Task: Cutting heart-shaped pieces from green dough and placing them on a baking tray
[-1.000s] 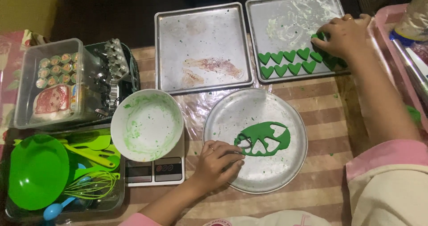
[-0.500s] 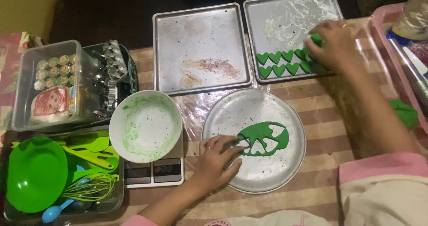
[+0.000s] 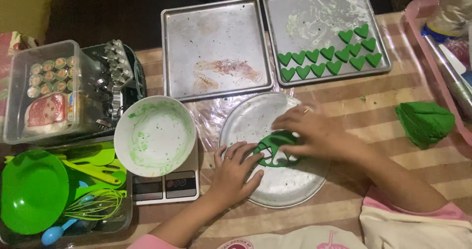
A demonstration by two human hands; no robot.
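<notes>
The right hand (image 3: pixel 314 133) lies over the sheet of green dough (image 3: pixel 273 148) on the round metal plate (image 3: pixel 275 190), so much of the dough and whatever the fingers grip is hidden. The left hand (image 3: pixel 233 173) covers the plate's near-left rim. The white bowl (image 3: pixel 155 136) hides most of the kitchen scale (image 3: pixel 164 186) beneath it. The pink tray (image 3: pixel 437 57) and the bag (image 3: pixel 452 8) on it are cut off by the right edge. The green bowl (image 3: pixel 32 190) is clipped at the left edge. The small round items in the clear plastic box (image 3: pixel 49 91) are too small to identify.
</notes>
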